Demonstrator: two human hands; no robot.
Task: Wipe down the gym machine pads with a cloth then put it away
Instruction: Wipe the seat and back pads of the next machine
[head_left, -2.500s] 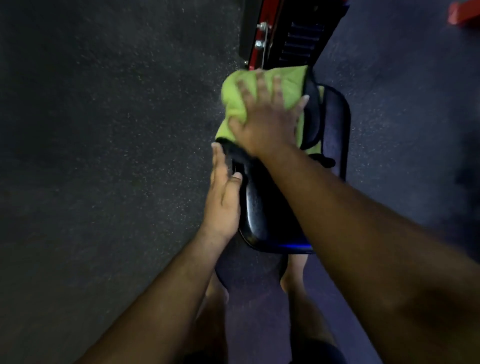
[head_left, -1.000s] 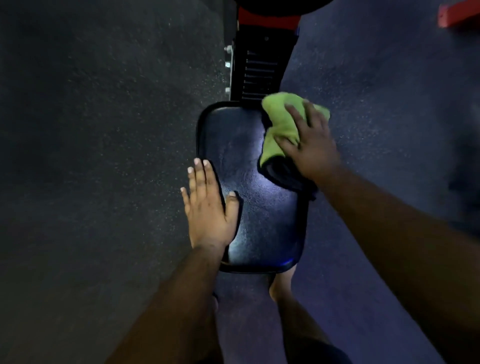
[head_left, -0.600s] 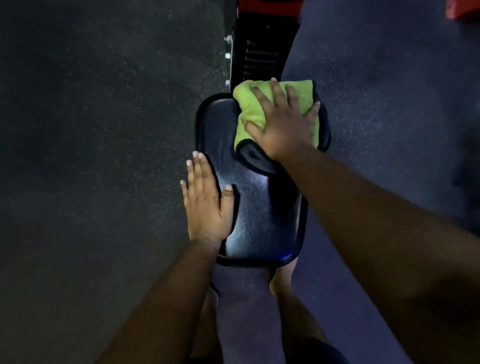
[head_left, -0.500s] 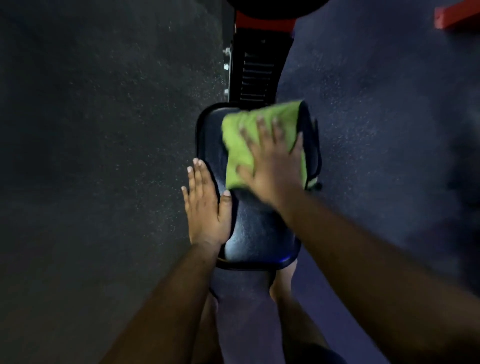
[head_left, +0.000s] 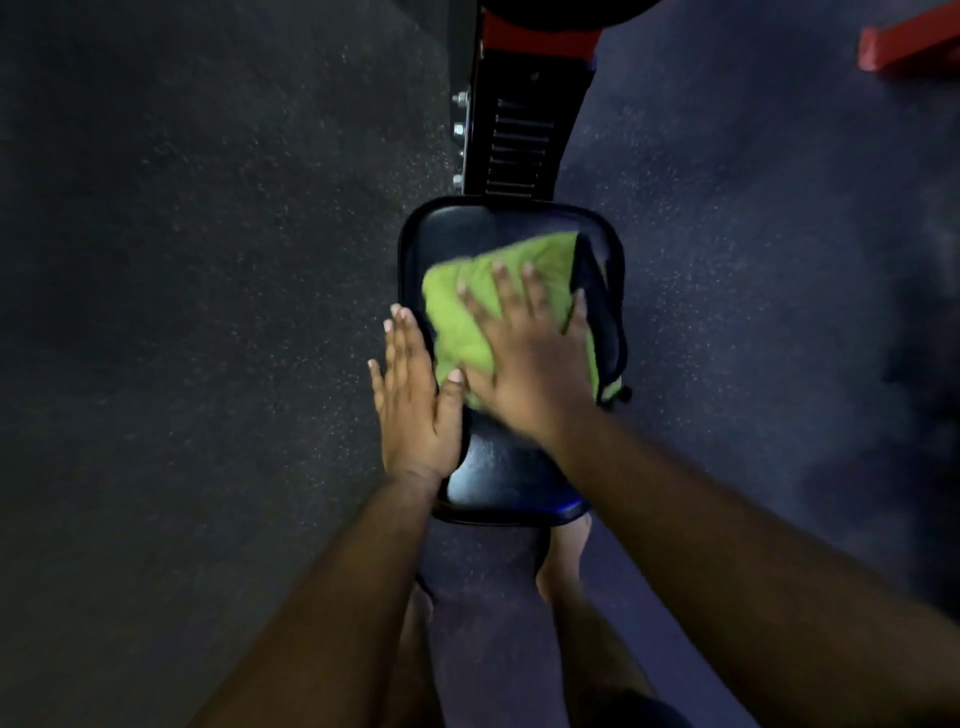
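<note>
A black padded seat (head_left: 498, 473) of the gym machine lies below me in the middle of the view. A lime-green cloth (head_left: 457, 322) is spread across the pad's middle. My right hand (head_left: 524, 353) lies flat on the cloth with fingers spread, pressing it onto the pad. My left hand (head_left: 413, 400) rests flat along the pad's left edge, fingers straight, thumb on the pad surface. The cloth's right part hangs by the pad's right edge, where a dark side shows.
The machine's black and red frame (head_left: 514, 135) with bolts runs away from the pad's far end. Dark speckled rubber floor (head_left: 208, 312) surrounds the pad. A red bar (head_left: 904, 47) sits at the top right. My bare feet (head_left: 561, 566) stand under the pad's near end.
My right hand has slid the cloth from the pad's far right corner toward the middle and nearer to me. My left hand has stayed on the pad's left edge.
</note>
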